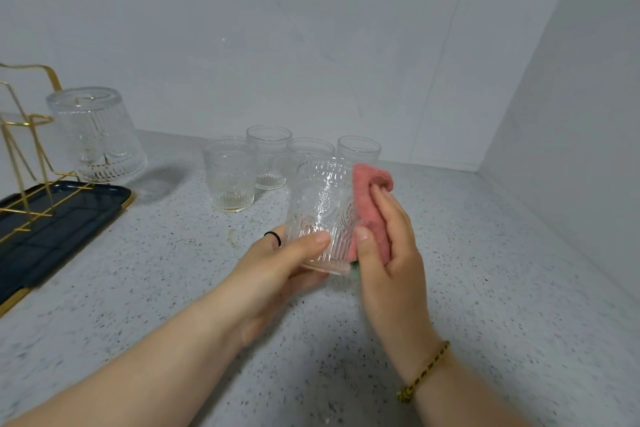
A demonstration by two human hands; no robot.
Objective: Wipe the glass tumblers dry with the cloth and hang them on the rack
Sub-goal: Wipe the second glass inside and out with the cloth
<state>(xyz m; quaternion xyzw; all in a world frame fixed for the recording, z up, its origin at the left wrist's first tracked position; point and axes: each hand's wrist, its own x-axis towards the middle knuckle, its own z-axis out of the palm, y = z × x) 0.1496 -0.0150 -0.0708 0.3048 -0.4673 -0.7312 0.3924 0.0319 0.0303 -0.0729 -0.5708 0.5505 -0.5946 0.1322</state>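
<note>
My left hand (277,267) grips an embossed clear glass tumbler (320,204) by its base, held upright above the counter. Against the tumbler's right side my right hand (388,253) presses a folded pink cloth (370,198). Behind them several more tumblers stand upright on the counter, the nearest one (230,178) at the left of the group. At the far left a gold wire rack (20,135) rises from a dark tray (86,208), and one tumbler (95,135) hangs upside down on it.
A speckled grey counter (485,270) runs to white walls at the back and on the right. The tray with its gold rim lies along the counter's left side.
</note>
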